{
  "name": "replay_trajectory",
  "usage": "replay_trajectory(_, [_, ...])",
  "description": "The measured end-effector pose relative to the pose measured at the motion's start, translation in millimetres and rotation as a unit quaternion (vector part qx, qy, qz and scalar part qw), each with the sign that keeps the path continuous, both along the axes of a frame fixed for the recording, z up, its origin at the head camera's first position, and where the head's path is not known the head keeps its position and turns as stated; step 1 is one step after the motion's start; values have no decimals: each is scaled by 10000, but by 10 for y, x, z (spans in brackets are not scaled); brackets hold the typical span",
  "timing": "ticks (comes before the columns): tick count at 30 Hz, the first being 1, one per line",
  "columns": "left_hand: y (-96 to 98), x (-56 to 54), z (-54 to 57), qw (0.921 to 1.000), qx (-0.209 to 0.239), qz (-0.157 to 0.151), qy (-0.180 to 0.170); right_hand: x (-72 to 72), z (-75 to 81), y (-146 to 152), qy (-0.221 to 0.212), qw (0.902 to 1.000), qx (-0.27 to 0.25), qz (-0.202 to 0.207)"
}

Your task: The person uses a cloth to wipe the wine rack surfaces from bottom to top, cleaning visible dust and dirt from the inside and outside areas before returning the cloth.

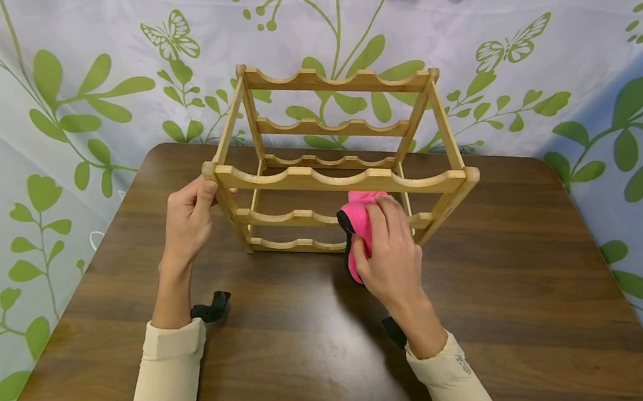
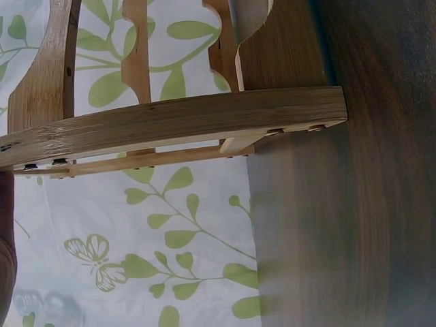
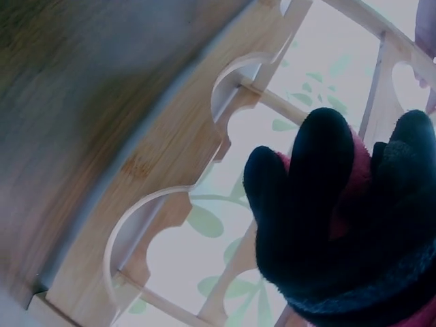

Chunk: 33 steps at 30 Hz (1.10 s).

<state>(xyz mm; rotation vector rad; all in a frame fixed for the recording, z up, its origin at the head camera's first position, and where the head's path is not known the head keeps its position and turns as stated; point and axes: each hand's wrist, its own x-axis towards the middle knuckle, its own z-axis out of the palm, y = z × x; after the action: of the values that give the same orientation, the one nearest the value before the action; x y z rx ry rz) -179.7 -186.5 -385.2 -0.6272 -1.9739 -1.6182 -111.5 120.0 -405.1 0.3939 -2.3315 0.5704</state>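
A light wooden wine rack (image 1: 342, 177) with scalloped rails stands on the table. My left hand (image 1: 187, 220) grips its front left post just below the top corner, thumb toward me. In my right hand (image 1: 390, 252) is a bunched pink cloth (image 1: 361, 216) with black edging, pressed against the rack's front below the top rail, right of its middle. The cloth and hand cover part of the middle and lower rails. The left wrist view shows the side post (image 2: 170, 119) up close. In the right wrist view, the cloth's dark folds (image 3: 327, 204) overlap the rails.
The brown wooden table (image 1: 288, 354) has rounded far corners. Behind it hangs a white fabric backdrop (image 1: 115, 28) with green leaves and butterflies, close to the rack's back. Black wrist-worn pieces (image 1: 212, 308) show at both forearms.
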Motion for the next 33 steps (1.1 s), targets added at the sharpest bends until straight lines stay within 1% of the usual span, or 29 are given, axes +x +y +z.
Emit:
replay_trajectory(3, [-4,4,10,10000,7,-40,-10,-4,-16,35,60,9996,-262,22])
replay_trajectory(5, [4,6,11,10000,45,-47,-50,-3,-23,73,24,9992,-389,34])
replay_trajectory(8, [-7,0,13,10000,-31,-37,-6,-8,-48,125,-65,9979,-627,114])
replay_trajectory(12, [-23,-8,12,9999,-142,29,59,-13,-85,177,-235,9962,-816,217])
replay_trajectory(15, [-22,-9,9,9999,-134,34,92,-14,-94,205,-273,9962,-792,253])
replay_trajectory(19, [-11,-6,9,10000,-72,8,54,-19,-109,230,-146,9980,-574,210])
replay_trajectory(23, [2,-1,16,10000,-64,2,46,-8,-133,260,-1,10000,-74,-14])
replay_trajectory(26, [2,-1,19,9999,-104,-19,73,10,-155,298,94,9994,274,-208])
replay_trajectory(33, [3,-6,18,9999,-50,40,86,20,-193,358,367,9969,596,-353])
